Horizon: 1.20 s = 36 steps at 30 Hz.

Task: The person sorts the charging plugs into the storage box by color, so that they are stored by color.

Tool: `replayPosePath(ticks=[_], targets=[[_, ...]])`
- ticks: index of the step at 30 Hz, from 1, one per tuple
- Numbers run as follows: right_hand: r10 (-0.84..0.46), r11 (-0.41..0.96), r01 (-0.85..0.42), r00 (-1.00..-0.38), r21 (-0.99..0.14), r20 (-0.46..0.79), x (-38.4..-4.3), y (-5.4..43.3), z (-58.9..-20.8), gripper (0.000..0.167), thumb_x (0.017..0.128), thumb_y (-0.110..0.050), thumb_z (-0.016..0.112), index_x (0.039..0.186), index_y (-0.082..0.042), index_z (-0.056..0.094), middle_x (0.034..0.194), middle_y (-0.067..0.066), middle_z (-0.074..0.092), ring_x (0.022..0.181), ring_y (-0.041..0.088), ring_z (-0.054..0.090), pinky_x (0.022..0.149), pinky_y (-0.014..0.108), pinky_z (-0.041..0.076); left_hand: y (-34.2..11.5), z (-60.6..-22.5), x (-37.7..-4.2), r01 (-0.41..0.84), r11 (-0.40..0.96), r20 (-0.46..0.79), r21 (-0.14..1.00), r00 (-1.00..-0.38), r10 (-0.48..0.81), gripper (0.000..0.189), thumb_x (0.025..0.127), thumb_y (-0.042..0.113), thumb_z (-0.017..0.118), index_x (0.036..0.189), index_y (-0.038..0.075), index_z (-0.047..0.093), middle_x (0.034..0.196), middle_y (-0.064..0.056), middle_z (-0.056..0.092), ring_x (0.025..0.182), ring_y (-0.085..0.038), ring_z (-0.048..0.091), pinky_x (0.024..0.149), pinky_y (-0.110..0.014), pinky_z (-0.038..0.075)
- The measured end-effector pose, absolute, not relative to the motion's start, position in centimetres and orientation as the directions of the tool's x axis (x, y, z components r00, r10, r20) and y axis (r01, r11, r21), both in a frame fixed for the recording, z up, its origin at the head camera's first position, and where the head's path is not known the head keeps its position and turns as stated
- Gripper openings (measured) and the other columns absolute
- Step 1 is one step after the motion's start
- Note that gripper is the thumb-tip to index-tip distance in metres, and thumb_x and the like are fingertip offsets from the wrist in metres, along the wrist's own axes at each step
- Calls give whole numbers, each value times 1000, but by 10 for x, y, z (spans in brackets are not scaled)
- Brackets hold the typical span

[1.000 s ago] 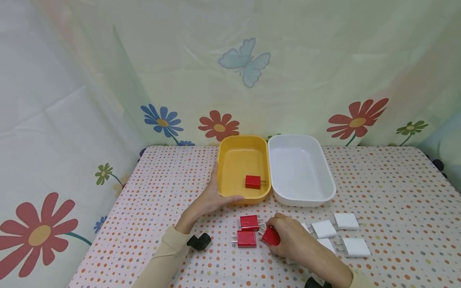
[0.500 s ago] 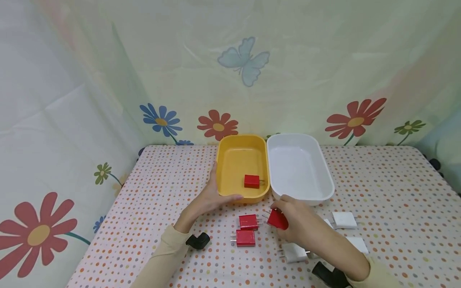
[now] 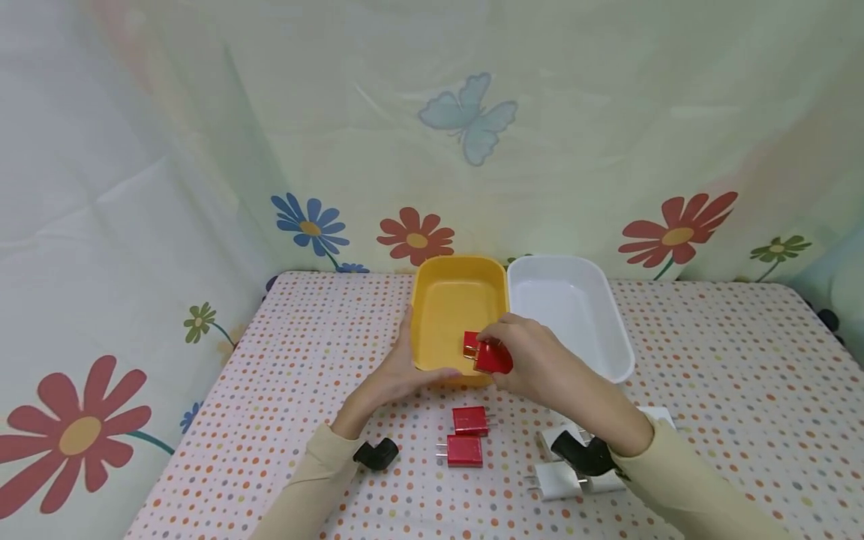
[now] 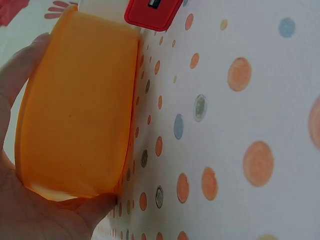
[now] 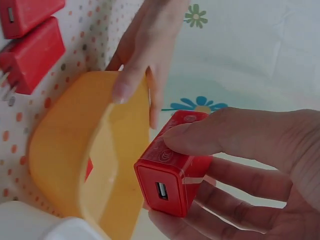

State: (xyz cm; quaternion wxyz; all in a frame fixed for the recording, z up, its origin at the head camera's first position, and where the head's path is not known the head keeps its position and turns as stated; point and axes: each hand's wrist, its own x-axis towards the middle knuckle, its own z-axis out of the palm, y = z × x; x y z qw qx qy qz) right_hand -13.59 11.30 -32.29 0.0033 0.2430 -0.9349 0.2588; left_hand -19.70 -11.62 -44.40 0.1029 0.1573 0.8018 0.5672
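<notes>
My right hand pinches a red USB charger plug above the front right part of a yellow tub. In the right wrist view, thumb and fingers hold this plug with its USB port showing. Behind it, another red plug lies inside the tub, partly covered. My left hand holds the tub's near left corner, thumb along the front and fingers along the left side. Two more red plugs, one farther back and one nearer, lie on the spotted cloth in front.
A white tub stands right beside the yellow one. Several white charger plugs lie on the cloth under and around my right forearm, partly hidden by it. A floral curtain hangs behind the table.
My right hand has lifted the red plug from the cloth and carried it forward and left, over the yellow tub. The left hand has stayed at the tub's corner.
</notes>
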Motion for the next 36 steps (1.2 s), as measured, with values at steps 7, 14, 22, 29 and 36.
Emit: replayPosePath(ticks=[7,14,22,29,36], targets=[[-479,760,-441,-877,-478,48,-169,99,-320,44,77,2,91,117,5,74,109,15,71,100,32,64,86,43,62,-117,-445,-197,124,298,1,946,-925,381,128,84,17,89,167,21,-9,145,-10,49,119,-26,56,105,-45,48],[-492,747,-415,-871,-519,-12,-201,83,-342,39,79,3,88,117,4,75,111,16,73,101,30,61,90,41,60,-119,-445,-198,128,291,6,948,-922,388,128,84,16,90,166,22,-8,139,-3,52,117,-20,60,104,-39,51],[-487,740,-398,-873,-542,-25,-222,70,-375,36,80,1,87,115,1,78,103,12,75,93,25,62,86,35,58,-116,-445,-196,112,317,-16,942,-927,375,130,84,20,90,166,20,-11,151,-6,44,123,-20,56,108,-39,49],[-465,746,-362,-884,-559,-48,-229,60,-391,36,82,3,85,117,3,76,105,13,74,94,26,61,90,36,57,-115,-446,-197,106,292,-20,950,-918,396,131,86,18,88,166,18,-16,156,-10,40,128,-24,54,112,-42,46],[-465,764,-354,-882,-540,-79,-235,48,-395,34,86,2,81,118,5,74,104,15,73,93,28,61,88,37,57,-120,-446,-196,106,362,-38,926,-929,369,131,86,24,88,166,18,-15,162,-10,31,132,-23,48,113,-43,44]])
